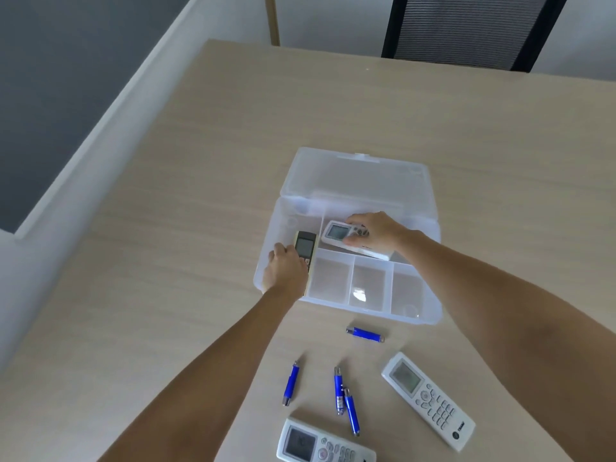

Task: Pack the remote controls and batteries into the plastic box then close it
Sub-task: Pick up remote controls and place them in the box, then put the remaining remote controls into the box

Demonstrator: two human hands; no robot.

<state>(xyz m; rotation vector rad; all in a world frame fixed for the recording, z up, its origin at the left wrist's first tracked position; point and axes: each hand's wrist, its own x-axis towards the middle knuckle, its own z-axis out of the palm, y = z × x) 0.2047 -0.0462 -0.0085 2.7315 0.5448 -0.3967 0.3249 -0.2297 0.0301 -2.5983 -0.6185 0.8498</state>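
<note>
A clear plastic box (416, 315) lies open on the table, its lid (356, 178) folded back flat. My left hand (285, 271) grips a dark-faced remote (305, 245) over the box's left compartment. My right hand (376, 230) holds a white remote (336, 233) in the rear long compartment. Three small front compartments hold nothing. Nearer me on the table lie two more white remotes (428, 400) (320, 445) and several blue batteries (365, 334) (291, 383) (339, 390) (351, 411).
The light wooden table (200, 195) reaches its left edge beside a white wall ledge (100, 128). A black mesh chair (466, 28) stands beyond the far edge.
</note>
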